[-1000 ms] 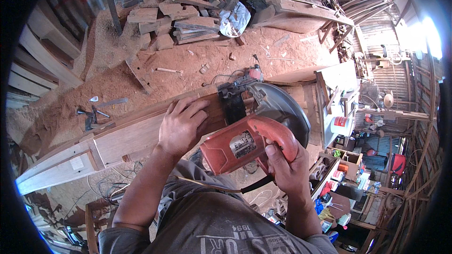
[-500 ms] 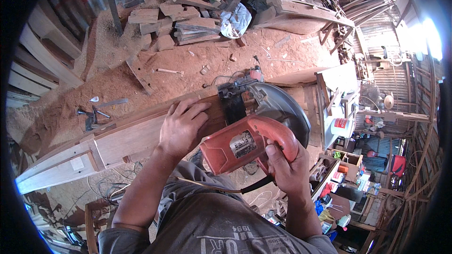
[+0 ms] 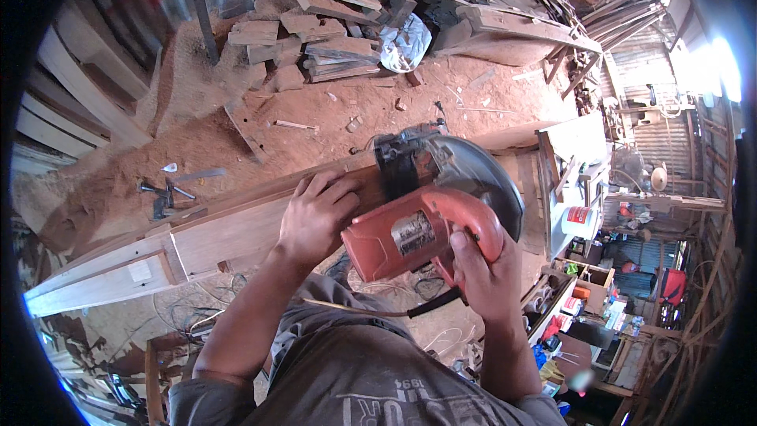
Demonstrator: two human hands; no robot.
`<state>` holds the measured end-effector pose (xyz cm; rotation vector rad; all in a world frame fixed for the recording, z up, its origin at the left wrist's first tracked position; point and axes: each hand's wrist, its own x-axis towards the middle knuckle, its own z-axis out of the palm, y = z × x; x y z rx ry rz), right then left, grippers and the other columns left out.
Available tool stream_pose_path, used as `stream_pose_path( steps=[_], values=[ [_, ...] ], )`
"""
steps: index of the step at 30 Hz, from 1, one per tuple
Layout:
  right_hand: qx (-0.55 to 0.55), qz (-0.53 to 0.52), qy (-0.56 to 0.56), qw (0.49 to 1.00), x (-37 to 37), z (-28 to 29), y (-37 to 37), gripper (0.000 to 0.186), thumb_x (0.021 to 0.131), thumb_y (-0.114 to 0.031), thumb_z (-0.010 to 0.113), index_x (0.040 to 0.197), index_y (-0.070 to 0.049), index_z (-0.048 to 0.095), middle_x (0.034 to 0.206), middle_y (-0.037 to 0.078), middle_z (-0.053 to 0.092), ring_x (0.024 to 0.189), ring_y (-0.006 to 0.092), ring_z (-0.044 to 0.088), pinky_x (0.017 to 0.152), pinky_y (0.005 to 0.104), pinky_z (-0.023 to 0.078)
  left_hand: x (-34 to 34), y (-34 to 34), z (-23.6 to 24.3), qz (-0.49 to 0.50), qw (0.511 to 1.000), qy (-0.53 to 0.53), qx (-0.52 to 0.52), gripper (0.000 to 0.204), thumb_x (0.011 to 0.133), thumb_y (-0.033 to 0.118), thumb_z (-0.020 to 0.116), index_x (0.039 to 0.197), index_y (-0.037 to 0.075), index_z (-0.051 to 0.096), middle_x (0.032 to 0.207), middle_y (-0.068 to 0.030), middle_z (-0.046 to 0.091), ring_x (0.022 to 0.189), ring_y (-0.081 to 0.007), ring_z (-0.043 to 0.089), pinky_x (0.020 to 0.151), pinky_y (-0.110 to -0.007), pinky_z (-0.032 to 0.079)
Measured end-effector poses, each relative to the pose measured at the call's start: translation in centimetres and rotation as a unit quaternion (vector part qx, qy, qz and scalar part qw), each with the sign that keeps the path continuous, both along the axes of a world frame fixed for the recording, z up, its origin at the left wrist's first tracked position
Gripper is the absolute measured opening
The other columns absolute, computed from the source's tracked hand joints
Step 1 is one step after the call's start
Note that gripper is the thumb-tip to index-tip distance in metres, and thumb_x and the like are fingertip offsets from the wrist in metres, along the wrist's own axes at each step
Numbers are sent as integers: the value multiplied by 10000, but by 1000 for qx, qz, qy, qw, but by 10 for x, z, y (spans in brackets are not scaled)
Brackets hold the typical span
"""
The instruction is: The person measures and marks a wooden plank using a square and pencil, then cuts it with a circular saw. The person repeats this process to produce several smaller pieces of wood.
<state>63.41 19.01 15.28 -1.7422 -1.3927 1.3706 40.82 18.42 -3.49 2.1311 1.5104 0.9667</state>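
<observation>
The right hand (image 3: pixel 482 272) is wrapping tight around the red circular saw (image 3: pixel 430 213), sitting on the long plank (image 3: pixel 229 229); the left hand (image 3: pixel 315 213) is pressing spread fingers just beside it. Cutting seems underway; advancing demands steady bracing.

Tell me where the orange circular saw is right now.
In the head view, right of centre, the orange circular saw sits on the long wooden beam, its handle gripped by the right hand, with the left hand beside it.
</observation>
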Motion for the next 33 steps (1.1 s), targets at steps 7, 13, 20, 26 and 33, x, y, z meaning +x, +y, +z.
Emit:
stream_pose_path(
  steps=[7,13,20,26,33],
  values=[
    [26,-19,-86,996,19,0,-30,375,1013,-183,761,1297,43,666,1027,58,744,879,108,694,779,287,564,11,3,-11,27,999,-12,35,209,850,194,784,1044,121,755,1304,0,726,1285,-283,622,1060,-462,515],
    [7,-41,-28,999,69,-13,-98,470,1063,-207,691,1444,48,583,1224,84,725,1066,151,713,869,272,606,19,2,3,52,999,-3,8,205,857,184,832,1032,91,782,1233,-26,748,1257,-277,631,1132,-502,448],
    [47,-102,17,993,53,-18,-104,409,993,-197,796,1294,50,668,1106,109,773,995,157,728,885,320,577,24,-3,6,83,994,57,50,310,873,243,838,1149,118,772,1322,-37,710,1264,-301,619,1157,-511,423],
    [34,-67,-53,996,36,-21,-70,388,978,-145,770,1295,50,663,1072,97,761,961,156,730,855,321,600,18,-6,-10,70,997,12,24,279,901,240,818,1136,96,774,1345,-61,719,1297,-335,626,1140,-501,463],
    [54,-35,-53,997,23,-22,-51,250,1075,-118,623,1284,13,667,855,-23,668,634,16,563,560,200,434,14,-3,-8,50,998,-18,23,176,935,197,780,1067,79,781,1297,-51,767,1330,-315,641,1131,-475,492]
  ],
)
